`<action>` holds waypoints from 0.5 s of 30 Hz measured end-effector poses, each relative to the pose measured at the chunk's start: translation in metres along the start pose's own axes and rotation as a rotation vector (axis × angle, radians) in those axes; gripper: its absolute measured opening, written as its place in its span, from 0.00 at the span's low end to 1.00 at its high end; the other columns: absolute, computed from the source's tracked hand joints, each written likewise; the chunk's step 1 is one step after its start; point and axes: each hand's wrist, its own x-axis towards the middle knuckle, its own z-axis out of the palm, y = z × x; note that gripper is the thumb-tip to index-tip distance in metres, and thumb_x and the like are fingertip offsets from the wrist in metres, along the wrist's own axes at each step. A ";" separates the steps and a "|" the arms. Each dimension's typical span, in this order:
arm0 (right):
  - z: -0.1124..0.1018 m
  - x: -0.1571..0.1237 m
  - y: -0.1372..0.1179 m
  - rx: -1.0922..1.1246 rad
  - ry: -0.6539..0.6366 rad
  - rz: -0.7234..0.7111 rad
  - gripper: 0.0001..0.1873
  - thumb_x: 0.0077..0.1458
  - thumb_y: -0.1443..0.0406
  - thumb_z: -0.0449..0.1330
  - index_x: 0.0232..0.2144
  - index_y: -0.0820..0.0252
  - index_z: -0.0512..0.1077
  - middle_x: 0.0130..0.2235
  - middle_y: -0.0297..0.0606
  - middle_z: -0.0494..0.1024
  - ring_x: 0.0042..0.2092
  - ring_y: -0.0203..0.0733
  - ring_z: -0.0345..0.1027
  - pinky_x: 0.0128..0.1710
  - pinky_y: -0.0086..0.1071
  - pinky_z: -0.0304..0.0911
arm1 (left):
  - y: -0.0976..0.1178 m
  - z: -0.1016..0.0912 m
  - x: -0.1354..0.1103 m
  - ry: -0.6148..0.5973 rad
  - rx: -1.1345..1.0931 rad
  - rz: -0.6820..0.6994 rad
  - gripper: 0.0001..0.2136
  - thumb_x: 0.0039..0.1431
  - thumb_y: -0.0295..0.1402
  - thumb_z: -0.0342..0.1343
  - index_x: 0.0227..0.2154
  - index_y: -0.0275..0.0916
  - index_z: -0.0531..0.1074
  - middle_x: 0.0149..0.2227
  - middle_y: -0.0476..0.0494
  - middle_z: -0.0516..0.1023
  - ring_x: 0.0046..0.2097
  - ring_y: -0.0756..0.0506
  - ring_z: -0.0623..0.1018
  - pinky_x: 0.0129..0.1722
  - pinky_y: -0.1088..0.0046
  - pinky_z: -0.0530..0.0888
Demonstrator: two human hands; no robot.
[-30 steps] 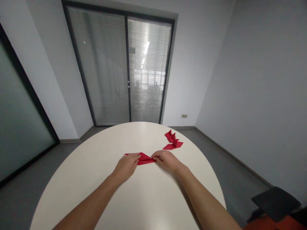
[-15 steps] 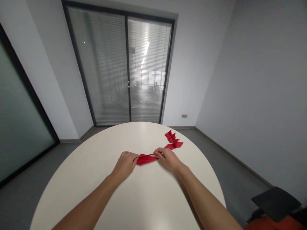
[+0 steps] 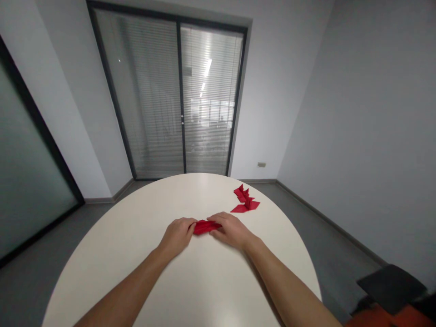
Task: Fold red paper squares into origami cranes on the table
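Observation:
Between my hands a folded piece of red paper [image 3: 204,227] lies low over the round table, its two ends covered by my fingers. My left hand [image 3: 179,234] pinches the left end with thumb and fingers. Around the right end my right hand [image 3: 230,228] is closed, fingers along the far edge and thumb at the near edge. Beyond my right hand sit red folded paper pieces, one [image 3: 247,205] with a flat pointed flap and another [image 3: 241,193] behind it with upright tips.
The white round table [image 3: 126,245] carries all the paper. A black and orange chair [image 3: 391,290] stands at the lower right, off the table. Glass doors with blinds [image 3: 211,104] are past the table's far edge.
My right hand has shifted left along the red paper and now wraps its right end; the raised strip it pinched lies down. My left hand has stayed nearly in place.

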 end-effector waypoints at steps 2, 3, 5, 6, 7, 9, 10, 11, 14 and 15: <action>0.001 0.000 0.002 0.009 -0.008 0.045 0.20 0.61 0.63 0.57 0.55 0.57 0.73 0.52 0.44 0.79 0.53 0.48 0.71 0.53 0.38 0.64 | 0.001 -0.001 0.000 -0.003 -0.002 -0.008 0.16 0.68 0.32 0.44 0.45 0.43 0.78 0.43 0.43 0.83 0.44 0.42 0.79 0.46 0.66 0.71; 0.001 0.000 0.004 0.020 -0.010 0.070 0.19 0.62 0.63 0.56 0.54 0.57 0.74 0.51 0.43 0.79 0.52 0.48 0.72 0.52 0.38 0.65 | 0.002 -0.002 0.000 -0.005 -0.005 -0.009 0.16 0.68 0.32 0.43 0.45 0.42 0.78 0.43 0.43 0.83 0.44 0.42 0.79 0.46 0.66 0.71; 0.002 0.000 0.008 0.062 -0.005 0.116 0.18 0.63 0.62 0.55 0.52 0.56 0.76 0.51 0.42 0.80 0.51 0.47 0.74 0.51 0.37 0.65 | 0.004 -0.003 -0.001 -0.013 -0.019 0.001 0.17 0.69 0.33 0.42 0.44 0.42 0.78 0.42 0.43 0.83 0.43 0.42 0.79 0.46 0.66 0.71; 0.003 0.000 0.010 0.091 -0.001 0.131 0.18 0.63 0.62 0.54 0.51 0.56 0.76 0.51 0.41 0.80 0.50 0.47 0.74 0.51 0.37 0.66 | 0.005 -0.004 -0.001 -0.016 -0.030 0.010 0.17 0.69 0.34 0.42 0.44 0.43 0.78 0.42 0.43 0.83 0.43 0.42 0.79 0.46 0.67 0.71; 0.003 0.000 0.011 0.122 0.006 0.143 0.17 0.63 0.62 0.54 0.50 0.56 0.77 0.50 0.41 0.81 0.49 0.47 0.75 0.50 0.36 0.66 | 0.006 -0.004 -0.001 -0.018 -0.042 0.020 0.18 0.70 0.35 0.41 0.44 0.43 0.78 0.43 0.43 0.83 0.44 0.42 0.79 0.46 0.67 0.71; 0.003 0.001 0.013 0.186 0.023 0.156 0.17 0.64 0.61 0.53 0.49 0.56 0.78 0.49 0.40 0.81 0.48 0.47 0.76 0.48 0.36 0.67 | 0.008 -0.006 -0.002 -0.015 -0.058 0.029 0.17 0.70 0.37 0.43 0.46 0.44 0.78 0.44 0.43 0.82 0.45 0.42 0.78 0.47 0.67 0.71; 0.003 0.001 0.014 0.217 0.031 0.159 0.17 0.64 0.61 0.53 0.48 0.56 0.78 0.48 0.40 0.82 0.47 0.47 0.76 0.48 0.36 0.67 | 0.009 -0.006 -0.003 -0.010 -0.060 0.028 0.16 0.69 0.39 0.44 0.47 0.44 0.77 0.45 0.43 0.82 0.46 0.42 0.78 0.48 0.67 0.71; 0.003 0.001 0.014 0.246 0.037 0.163 0.16 0.64 0.61 0.53 0.47 0.57 0.78 0.48 0.40 0.82 0.46 0.46 0.76 0.47 0.35 0.67 | 0.009 -0.007 -0.004 -0.006 -0.059 0.025 0.16 0.68 0.40 0.46 0.48 0.44 0.77 0.45 0.43 0.82 0.46 0.42 0.78 0.48 0.66 0.71; 0.003 0.001 0.014 0.320 0.052 0.191 0.15 0.64 0.61 0.54 0.44 0.58 0.78 0.43 0.40 0.83 0.42 0.45 0.76 0.43 0.35 0.67 | 0.011 -0.009 -0.005 0.003 -0.049 0.026 0.16 0.65 0.43 0.51 0.48 0.43 0.76 0.45 0.43 0.82 0.45 0.41 0.79 0.48 0.66 0.71; 0.003 0.001 0.015 0.342 0.055 0.204 0.14 0.64 0.61 0.55 0.44 0.59 0.78 0.40 0.40 0.83 0.39 0.44 0.76 0.42 0.34 0.67 | 0.012 -0.010 -0.005 0.008 -0.050 0.036 0.16 0.64 0.43 0.52 0.49 0.43 0.76 0.45 0.43 0.82 0.45 0.41 0.79 0.48 0.67 0.71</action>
